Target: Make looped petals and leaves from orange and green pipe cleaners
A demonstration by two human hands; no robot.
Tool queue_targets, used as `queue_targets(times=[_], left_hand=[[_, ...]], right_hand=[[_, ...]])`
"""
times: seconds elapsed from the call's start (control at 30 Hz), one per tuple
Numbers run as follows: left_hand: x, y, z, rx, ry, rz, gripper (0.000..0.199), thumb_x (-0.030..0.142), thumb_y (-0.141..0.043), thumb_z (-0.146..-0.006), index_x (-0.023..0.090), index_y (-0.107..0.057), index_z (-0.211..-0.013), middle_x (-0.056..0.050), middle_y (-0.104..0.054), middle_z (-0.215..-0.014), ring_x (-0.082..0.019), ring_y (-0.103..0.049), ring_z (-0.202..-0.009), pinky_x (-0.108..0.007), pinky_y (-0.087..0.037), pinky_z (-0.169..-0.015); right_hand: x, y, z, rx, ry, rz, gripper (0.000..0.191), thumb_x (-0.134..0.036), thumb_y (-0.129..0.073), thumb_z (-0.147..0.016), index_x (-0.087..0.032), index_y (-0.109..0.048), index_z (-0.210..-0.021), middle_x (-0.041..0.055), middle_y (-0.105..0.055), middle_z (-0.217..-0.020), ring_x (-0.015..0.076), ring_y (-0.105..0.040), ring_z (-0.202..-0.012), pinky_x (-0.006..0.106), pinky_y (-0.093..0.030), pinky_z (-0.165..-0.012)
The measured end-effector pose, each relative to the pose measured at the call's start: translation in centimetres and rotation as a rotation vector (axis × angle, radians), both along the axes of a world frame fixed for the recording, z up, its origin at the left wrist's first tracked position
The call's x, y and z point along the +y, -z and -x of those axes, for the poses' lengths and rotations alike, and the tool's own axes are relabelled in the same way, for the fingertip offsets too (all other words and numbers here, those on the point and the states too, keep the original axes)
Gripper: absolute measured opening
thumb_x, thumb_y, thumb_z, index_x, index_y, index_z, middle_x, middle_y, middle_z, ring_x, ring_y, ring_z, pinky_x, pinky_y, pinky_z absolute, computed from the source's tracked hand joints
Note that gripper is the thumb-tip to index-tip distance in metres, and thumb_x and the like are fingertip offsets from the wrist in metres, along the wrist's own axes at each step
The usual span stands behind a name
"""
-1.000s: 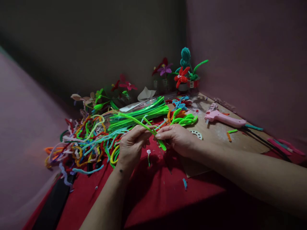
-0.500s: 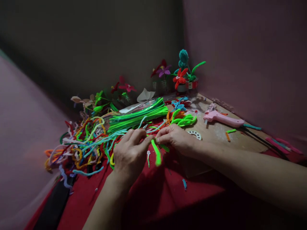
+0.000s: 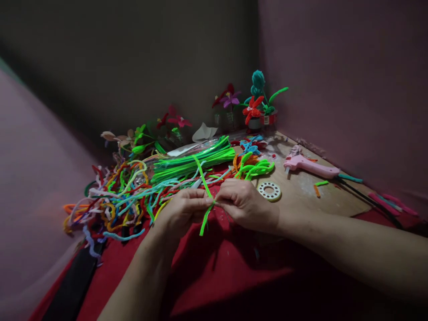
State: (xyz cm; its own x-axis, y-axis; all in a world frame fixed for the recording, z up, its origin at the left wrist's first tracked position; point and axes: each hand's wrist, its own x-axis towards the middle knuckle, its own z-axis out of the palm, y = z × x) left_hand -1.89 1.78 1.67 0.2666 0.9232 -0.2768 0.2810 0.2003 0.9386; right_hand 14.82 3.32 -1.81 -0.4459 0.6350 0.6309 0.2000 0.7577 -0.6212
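Note:
Between my two hands is a bright green pipe cleaner (image 3: 204,179), pinched where its lengths meet. One long end points up and away over the pile; shorter ends hang down toward me. My left hand (image 3: 183,206) is closed, thumb and forefinger pressed on the green piece from the left. From the right, my right hand (image 3: 239,200) pinches the same spot with its fingertips. Just beyond the right wrist lies a white ring with holes (image 3: 269,191). A bundle of green pipe cleaners (image 3: 194,160) in clear plastic lies behind my hands.
A tangled heap of coloured pipe cleaners (image 3: 123,200) spreads to the left. At right a pink glue gun (image 3: 310,166) rests on a brown board (image 3: 297,191), its black cord trailing right. Pipe-cleaner flowers (image 3: 253,109) stand at the back. Red cloth (image 3: 214,285) covers the front.
The green pipe cleaner has turned: a long end now points up and away, where before a thick end stuck out toward me. My hands sit slightly lower, and the whole white ring shows.

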Motion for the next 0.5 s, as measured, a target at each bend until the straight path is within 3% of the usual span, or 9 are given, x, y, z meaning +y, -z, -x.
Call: queue_targets(times=[0.1,0.17,0.23,0.33,0.4,0.5], left_hand=[[0.3,0.6,0.1,-0.24,-0.042,0.142,0.022,0.026,-0.067,-0.064,0.014,-0.05,-0.058,0.008,-0.027,-0.046,-0.003,-0.021,-0.039,-0.019,-0.016,-0.039],[0.3,0.7,0.0,-0.232,-0.082,0.077,0.019,0.026,-0.067,-0.066,0.013,-0.054,-0.063,0.007,-0.032,-0.046,-0.002,-0.022,-0.039,-0.018,-0.017,-0.038],[0.1,0.5,-0.2,-0.152,-0.139,-0.122,0.015,0.026,-0.066,-0.069,0.014,-0.058,-0.07,0.005,-0.042,-0.051,-0.003,-0.031,-0.042,-0.017,-0.023,-0.04],[-0.2,0.1,-0.3,0.0,-0.177,-0.577,0.009,0.022,-0.065,-0.072,0.017,-0.063,-0.079,0.001,-0.055,-0.067,-0.008,-0.049,-0.059,-0.019,-0.038,-0.054],[-0.4,-0.1,-0.2,0.134,-0.103,-0.829,0.007,0.02,-0.063,-0.074,0.019,-0.066,-0.081,-0.001,-0.058,-0.078,-0.011,-0.054,-0.072,-0.022,-0.042,-0.065],[-0.7,-0.4,0.0,0.304,0.027,-1.015,0.011,0.017,-0.06,-0.076,0.022,-0.068,-0.082,-0.002,-0.056,-0.085,-0.013,-0.054,-0.079,-0.024,-0.042,-0.068]], right_hand=[[-0.1,-0.1,-0.1,0.019,0.01,-0.104,0.02,-0.007,-0.048,-0.073,-0.015,-0.056,-0.057,0.003,-0.049,-0.06,0.0136,-0.044,-0.063,0.027,-0.033,-0.059],[0.2,-0.3,-0.1,0.09,-0.012,0.052,0.018,-0.009,-0.05,-0.074,-0.014,-0.058,-0.058,0.0026,-0.051,-0.06,0.0128,-0.045,-0.062,0.026,-0.034,-0.059],[0.5,-0.6,-0.1,0.193,-0.062,0.324,0.016,-0.014,-0.053,-0.074,-0.013,-0.059,-0.059,0.001,-0.051,-0.059,0.0111,-0.045,-0.058,0.025,-0.034,-0.057],[0.9,-1.0,-0.2,0.338,-0.178,0.688,0.012,-0.02,-0.059,-0.069,-0.013,-0.06,-0.059,-0.0018,-0.05,-0.055,0.0088,-0.042,-0.053,0.024,-0.033,-0.054],[1.0,-1.2,-0.3,0.394,-0.248,0.808,0.009,-0.02,-0.062,-0.065,-0.013,-0.06,-0.059,-0.003,-0.05,-0.053,0.0075,-0.041,-0.05,0.023,-0.031,-0.052],[0.9,-1.5,-0.4,0.385,-0.339,0.863,0.008,-0.017,-0.062,-0.063,-0.012,-0.059,-0.057,-0.0037,-0.049,-0.05,0.0067,-0.04,-0.048,0.022,-0.029,-0.049]])
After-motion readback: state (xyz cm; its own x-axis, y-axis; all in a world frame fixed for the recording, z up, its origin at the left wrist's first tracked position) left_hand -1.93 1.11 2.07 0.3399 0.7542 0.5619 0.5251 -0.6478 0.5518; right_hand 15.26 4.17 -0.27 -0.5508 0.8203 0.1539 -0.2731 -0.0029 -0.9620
